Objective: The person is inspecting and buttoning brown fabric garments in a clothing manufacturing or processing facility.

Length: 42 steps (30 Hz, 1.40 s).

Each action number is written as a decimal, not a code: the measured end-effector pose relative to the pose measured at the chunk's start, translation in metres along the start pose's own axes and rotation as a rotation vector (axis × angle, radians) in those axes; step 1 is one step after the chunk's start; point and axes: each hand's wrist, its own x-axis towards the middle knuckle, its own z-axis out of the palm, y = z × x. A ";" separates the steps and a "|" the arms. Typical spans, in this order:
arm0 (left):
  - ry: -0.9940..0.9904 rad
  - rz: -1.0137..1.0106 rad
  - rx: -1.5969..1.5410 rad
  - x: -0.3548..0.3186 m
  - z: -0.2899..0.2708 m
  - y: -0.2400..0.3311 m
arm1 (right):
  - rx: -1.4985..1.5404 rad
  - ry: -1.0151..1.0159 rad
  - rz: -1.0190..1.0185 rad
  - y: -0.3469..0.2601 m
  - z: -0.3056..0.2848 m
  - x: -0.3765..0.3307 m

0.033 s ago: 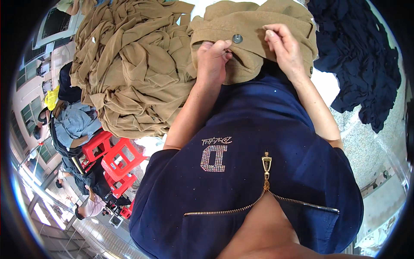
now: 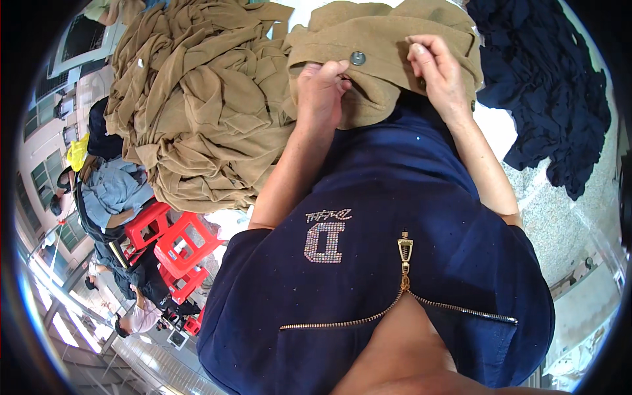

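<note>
A brown woolly garment [image 2: 395, 26] lies in front of me, its front edge hanging toward my lap. My left hand [image 2: 320, 92] is closed on the fold of this garment, thumb on top. Just right of that thumb, a dark round button [image 2: 357, 58] sits on the cloth. My right hand [image 2: 440, 72] is raised over the garment's right part, thumb and fingertips pinched together. Whatever is in that pinch is too small to make out. Another dark button, partly hidden, shows beside the right palm.
A big heap of brown garments [image 2: 197, 105] fills the left side. Dark navy cloth [image 2: 540, 85] is piled at the right. Red plastic stools [image 2: 184, 243] stand on the floor at the left, near a person in grey [image 2: 115, 187] and other people farther off.
My right hand has shifted slightly to the right, and a button beside its palm now shows. The left hand keeps its grip on the garment.
</note>
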 end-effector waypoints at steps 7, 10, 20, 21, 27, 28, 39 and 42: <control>-0.095 0.050 -0.081 0.002 -0.015 0.007 | 0.076 0.247 0.073 0.005 -0.085 -0.019; -0.120 0.063 -0.100 0.006 -0.025 0.004 | -0.019 0.381 0.169 0.031 -0.119 -0.041; 0.141 -0.048 -0.334 0.028 -0.084 0.031 | 0.558 0.473 0.716 0.093 -0.108 -0.099; 0.182 -0.034 -0.311 0.015 -0.060 0.036 | 0.684 0.476 0.672 0.085 -0.101 -0.095; 0.267 -0.041 -0.270 0.018 -0.064 0.031 | 0.760 0.581 0.441 0.078 -0.111 -0.088; 0.199 -0.062 -0.287 0.017 -0.067 0.033 | 0.745 0.613 0.417 0.078 -0.116 -0.089; 0.200 -0.061 -0.257 0.026 -0.079 0.030 | 0.686 0.464 0.230 0.067 -0.144 -0.097; 0.261 0.004 -0.219 0.018 -0.059 0.027 | 0.051 0.480 0.310 0.058 -0.137 -0.088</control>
